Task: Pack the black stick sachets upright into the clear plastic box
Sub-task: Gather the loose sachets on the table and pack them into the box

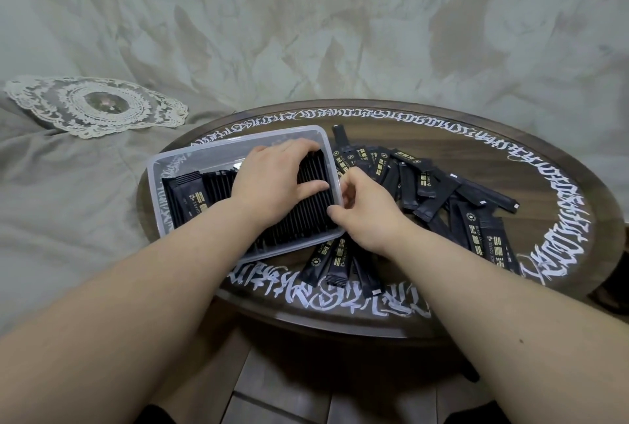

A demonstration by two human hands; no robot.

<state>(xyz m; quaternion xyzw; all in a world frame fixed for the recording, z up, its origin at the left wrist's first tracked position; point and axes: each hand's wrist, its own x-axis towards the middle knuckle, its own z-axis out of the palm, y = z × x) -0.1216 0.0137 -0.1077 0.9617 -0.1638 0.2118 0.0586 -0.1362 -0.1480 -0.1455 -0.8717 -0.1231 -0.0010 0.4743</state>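
A clear plastic box [160, 182] sits on the left part of a round dark table. Several black stick sachets [306, 216] stand on edge in a tight row inside its right half. One sachet [190, 202] lies flatter against the left end. My left hand [272, 182] presses down across the top of the packed row, fingers spread over it. My right hand [367, 209] rests at the box's right rim, its fingertips touching the end of the row. I cannot tell whether it pinches a sachet. Loose sachets [439, 189] lie scattered to the right of the box.
The round table [561, 192] has white script around its rim. More loose sachets [340, 263] lie near the front edge, partly under the box. A lace doily [95, 105] lies on the grey-green bedding at the left. Tiled floor shows below.
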